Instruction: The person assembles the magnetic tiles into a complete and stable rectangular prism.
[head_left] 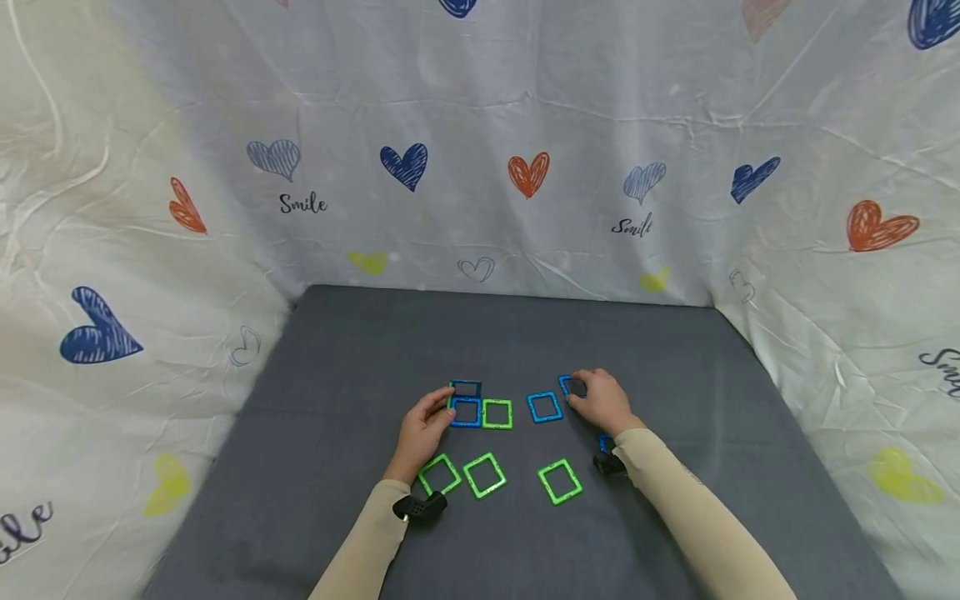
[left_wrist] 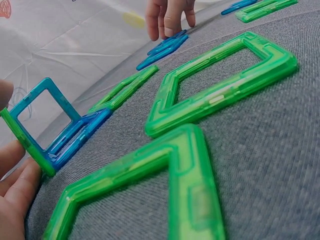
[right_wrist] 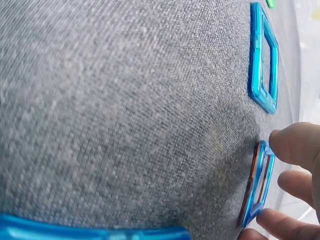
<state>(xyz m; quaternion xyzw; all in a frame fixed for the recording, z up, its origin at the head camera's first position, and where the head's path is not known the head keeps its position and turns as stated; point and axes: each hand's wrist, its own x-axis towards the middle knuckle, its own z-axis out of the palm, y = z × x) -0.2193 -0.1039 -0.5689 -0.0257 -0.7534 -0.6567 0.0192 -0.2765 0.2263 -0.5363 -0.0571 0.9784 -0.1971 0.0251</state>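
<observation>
My left hand (head_left: 422, 433) holds an upright green square frame tile (left_wrist: 25, 140), with fingertips at its top edge and outer side. That tile meets a flat blue tile (head_left: 467, 424) and an upright blue tile (left_wrist: 46, 82); a flat green tile (head_left: 497, 426) adjoins on the right. Farther right, my right hand (head_left: 603, 404) grips a blue square tile (right_wrist: 264, 175) by opposite edges, low over the grey cloth. Another blue tile (head_left: 544, 419) lies just left of it. The right wrist partly hides a further blue tile (right_wrist: 95, 233).
Near the left wrist lie two loose green tiles, one (head_left: 453, 486) partly covered by the wrist camera (head_left: 420, 507) and one (head_left: 495, 488) beside it. A third green tile (head_left: 567, 495) sits nearer the right arm. A heart-printed curtain (head_left: 480, 200) surrounds the grey table (head_left: 375, 333).
</observation>
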